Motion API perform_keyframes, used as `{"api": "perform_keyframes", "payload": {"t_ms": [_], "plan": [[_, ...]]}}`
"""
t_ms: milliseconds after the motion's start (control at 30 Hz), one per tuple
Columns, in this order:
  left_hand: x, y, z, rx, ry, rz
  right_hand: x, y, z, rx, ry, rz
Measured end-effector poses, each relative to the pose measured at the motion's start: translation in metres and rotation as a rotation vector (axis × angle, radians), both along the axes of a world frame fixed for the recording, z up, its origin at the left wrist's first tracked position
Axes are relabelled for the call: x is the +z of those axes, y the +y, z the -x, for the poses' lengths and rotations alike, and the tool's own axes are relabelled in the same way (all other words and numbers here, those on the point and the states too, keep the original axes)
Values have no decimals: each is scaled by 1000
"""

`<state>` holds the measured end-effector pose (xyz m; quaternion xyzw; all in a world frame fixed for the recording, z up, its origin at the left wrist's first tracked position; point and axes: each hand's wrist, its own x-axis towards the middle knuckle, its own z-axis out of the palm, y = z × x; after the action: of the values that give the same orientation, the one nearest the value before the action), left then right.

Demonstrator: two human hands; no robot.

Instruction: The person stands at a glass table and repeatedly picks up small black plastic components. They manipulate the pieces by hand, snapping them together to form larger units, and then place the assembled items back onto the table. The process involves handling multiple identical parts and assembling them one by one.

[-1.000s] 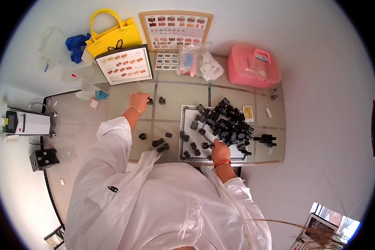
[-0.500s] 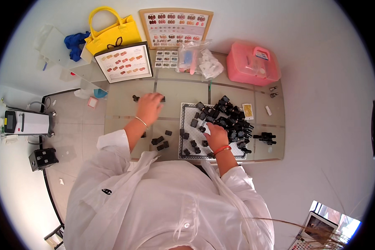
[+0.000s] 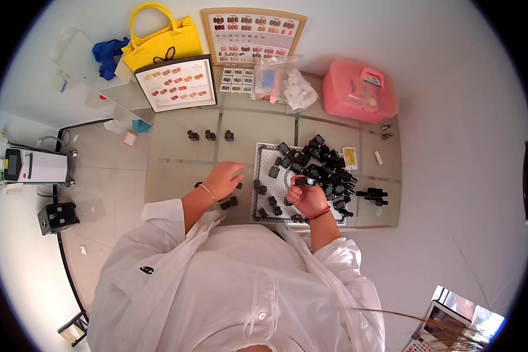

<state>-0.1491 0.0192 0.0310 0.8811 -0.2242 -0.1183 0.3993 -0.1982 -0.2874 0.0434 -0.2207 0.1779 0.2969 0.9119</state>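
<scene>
My right hand (image 3: 308, 200) is raised over the white patterned mat (image 3: 260, 206), its fingers closed around a small black nail polish bottle (image 3: 305, 182). A heap of similar black bottles (image 3: 317, 154) covers the mat's right part, with several looser ones toward its left and front. Just left of the mat, my left hand (image 3: 222, 180) hovers above the table with fingers apart and nothing visible in them. Farther back, three black bottles stand apart in a row, the rightmost one (image 3: 229, 135) nearest the mat. A few dark pieces (image 3: 229, 203) lie below my left hand.
At the back are a yellow bag (image 3: 164, 42), a framed colour chart (image 3: 176, 88), a wooden-framed chart (image 3: 252, 35), plastic packets (image 3: 276, 82) and a pink case (image 3: 358, 91). Right of the mat lie a gold-filled packet (image 3: 349, 158) and several black bottles (image 3: 372, 195).
My left hand has let go of the rightmost bottle in the back row and drawn back toward me. My right hand has lifted and turned, now showing a bottle in its fingers.
</scene>
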Motion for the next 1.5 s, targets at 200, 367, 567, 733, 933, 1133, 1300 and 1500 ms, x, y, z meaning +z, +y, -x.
{"api": "perform_keyframes", "payload": {"t_ms": [200,367,567,733,933,1133,1300,1500], "plan": [[-13,-4,-3,-42,19,-48,30,2,7,-10,-98,-125],[-16,-15,-9,-68,-11,-56,25,-1,7,-25,-75,60],[-27,-48,-24,-179,38,-152,-27,-3,11,159,-586,1609],[-63,-85,-30,-342,6,-314,-29,19,11,512,-980,2311],[-35,-118,-18,-397,38,-634,-42,24,20,692,-949,2300],[-48,-121,-22,-337,30,-631,-26,26,18,761,-786,2243],[-56,-97,-45,-57,494,-77,-18,20,18,718,-696,2230],[-10,-60,-49,199,1384,823,-16,16,18,550,-708,2230]]}}
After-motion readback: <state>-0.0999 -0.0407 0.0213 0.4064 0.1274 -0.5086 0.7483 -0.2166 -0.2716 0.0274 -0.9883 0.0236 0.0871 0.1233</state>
